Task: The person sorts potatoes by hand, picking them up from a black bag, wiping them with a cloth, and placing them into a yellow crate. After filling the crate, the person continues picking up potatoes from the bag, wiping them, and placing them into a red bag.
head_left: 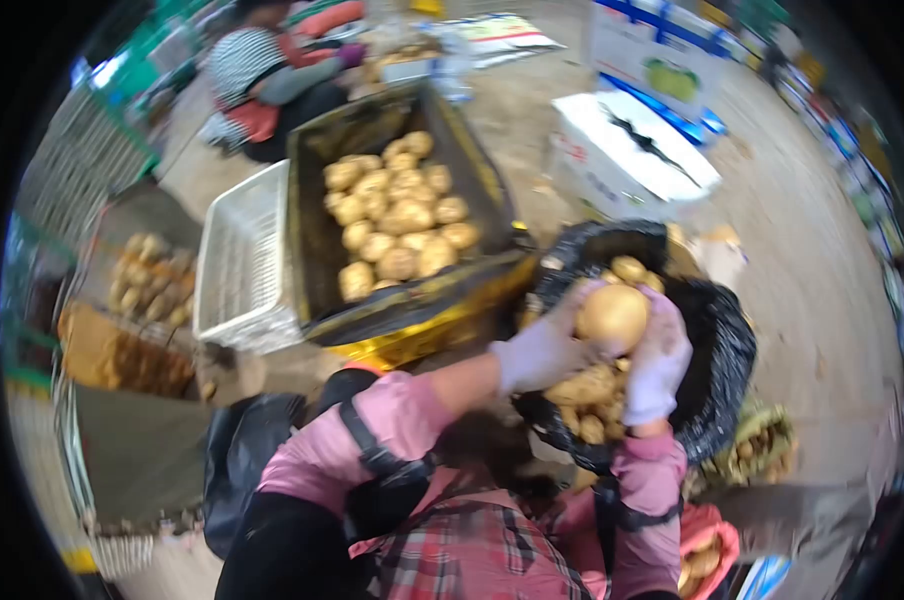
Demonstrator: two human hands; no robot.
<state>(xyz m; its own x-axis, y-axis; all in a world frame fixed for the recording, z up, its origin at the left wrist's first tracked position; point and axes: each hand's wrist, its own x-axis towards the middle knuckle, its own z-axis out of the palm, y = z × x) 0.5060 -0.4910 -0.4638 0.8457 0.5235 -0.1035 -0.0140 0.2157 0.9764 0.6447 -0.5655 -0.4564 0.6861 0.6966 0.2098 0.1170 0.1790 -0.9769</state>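
A large pale potato [613, 320] sits between my two gloved hands, above a container lined with a black plastic bag [724, 335]. My left hand [544, 352] grips it from the left side, fingers curled around it. On the other side my right hand [660, 352] closes on the same potato. More potatoes [592, 395] lie in the black bag beneath my hands. To the left stands a dark-lined crate [307, 185] holding a heap of potatoes [397, 215].
A white plastic basket [212, 270] stands left of the crate. A white foam box [632, 150] is ahead, near a printed carton [662, 60]. Potatoes [150, 285] fill a container at far left. Another person [257, 80] crouches at the upper left. A red bag [707, 550] holds potatoes at lower right.
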